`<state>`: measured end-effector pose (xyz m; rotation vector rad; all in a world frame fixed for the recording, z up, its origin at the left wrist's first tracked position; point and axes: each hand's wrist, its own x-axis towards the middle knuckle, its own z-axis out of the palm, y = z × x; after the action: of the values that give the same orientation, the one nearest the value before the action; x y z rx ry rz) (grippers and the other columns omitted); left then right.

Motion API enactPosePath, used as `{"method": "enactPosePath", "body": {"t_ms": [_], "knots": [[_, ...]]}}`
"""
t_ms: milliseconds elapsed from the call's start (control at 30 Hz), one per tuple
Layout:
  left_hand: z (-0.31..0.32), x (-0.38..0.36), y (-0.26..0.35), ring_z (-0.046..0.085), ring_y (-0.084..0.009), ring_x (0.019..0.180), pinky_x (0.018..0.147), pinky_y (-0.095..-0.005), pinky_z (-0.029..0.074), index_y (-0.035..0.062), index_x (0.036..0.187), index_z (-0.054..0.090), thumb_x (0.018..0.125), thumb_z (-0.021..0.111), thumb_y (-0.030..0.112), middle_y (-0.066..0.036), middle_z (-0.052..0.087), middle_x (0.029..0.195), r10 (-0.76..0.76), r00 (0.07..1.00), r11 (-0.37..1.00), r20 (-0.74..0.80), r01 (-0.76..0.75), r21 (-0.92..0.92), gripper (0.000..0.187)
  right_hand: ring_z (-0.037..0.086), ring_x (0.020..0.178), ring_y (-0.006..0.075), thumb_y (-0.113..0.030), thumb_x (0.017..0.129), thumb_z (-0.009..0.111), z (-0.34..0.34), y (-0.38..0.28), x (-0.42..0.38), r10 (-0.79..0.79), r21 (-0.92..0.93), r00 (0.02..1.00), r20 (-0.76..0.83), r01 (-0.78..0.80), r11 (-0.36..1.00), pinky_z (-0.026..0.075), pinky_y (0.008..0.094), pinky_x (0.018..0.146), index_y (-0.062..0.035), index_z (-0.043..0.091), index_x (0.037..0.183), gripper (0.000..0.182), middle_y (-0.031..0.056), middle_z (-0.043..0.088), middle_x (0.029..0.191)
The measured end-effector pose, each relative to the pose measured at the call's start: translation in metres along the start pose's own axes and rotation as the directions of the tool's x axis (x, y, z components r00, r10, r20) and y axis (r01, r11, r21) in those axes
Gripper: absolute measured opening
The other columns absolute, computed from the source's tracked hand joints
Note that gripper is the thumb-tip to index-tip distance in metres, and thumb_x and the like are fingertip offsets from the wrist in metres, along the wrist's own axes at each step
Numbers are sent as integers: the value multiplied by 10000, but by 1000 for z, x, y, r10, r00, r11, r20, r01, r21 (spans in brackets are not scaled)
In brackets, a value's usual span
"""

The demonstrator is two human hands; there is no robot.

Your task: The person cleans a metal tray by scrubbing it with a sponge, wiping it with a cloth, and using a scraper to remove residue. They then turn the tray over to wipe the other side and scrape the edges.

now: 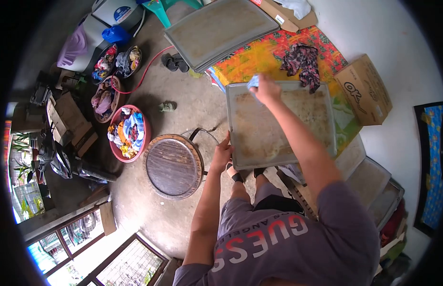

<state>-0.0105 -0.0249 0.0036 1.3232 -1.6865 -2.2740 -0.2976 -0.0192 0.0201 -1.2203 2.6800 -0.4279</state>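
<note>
A large metal baking tray (278,131) with brown stains lies in front of me, over the edge of a table with a colourful floral cover (250,62). My left hand (223,153) grips the left rim of this tray, fingers closed around it. At the far left corner, my right hand (268,90) is closed on a small light-blue cloth (253,82), pressed close to the rim. A dark floral cloth (302,62) is bunched on the table and hangs over the tray's far edge.
More baking trays (221,33) are stacked at the back, and others (362,174) lie low on the right. A round wooden stool (173,167) stands left of my legs. Laundry fills a pink basin (145,138). A cardboard box (364,90) sits against the wall.
</note>
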Motion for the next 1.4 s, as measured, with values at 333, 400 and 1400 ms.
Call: {"method": "enactPosePath", "body": {"t_ms": [333,400,1400], "knots": [[0,-2,3,576,-85,598,463,-234,476,149,1515,268,898,522,30,-47,660,834,-5,1000,999,-4,5,-32,678,600,1077,271,-361,759,751,2,-14,4,-117,-57,993,-3,117,992,498,469,801,-91,476,1205,590,97,609,1155],[-2,2,1,577,-83,603,468,-234,480,145,1515,268,892,524,30,-50,661,838,-6,1000,1000,4,6,-16,683,613,1047,260,-362,761,748,3,-34,-20,-336,-198,942,17,332,922,497,464,765,-87,498,1172,555,91,624,1123],[3,31,4,465,-34,605,553,-222,413,60,1448,404,865,564,15,25,583,719,68,994,998,-84,-67,9,607,617,994,302,-331,727,760,-12,31,-50,54,55,996,-69,-50,997,507,441,789,-88,536,1138,528,122,627,1071]]}}
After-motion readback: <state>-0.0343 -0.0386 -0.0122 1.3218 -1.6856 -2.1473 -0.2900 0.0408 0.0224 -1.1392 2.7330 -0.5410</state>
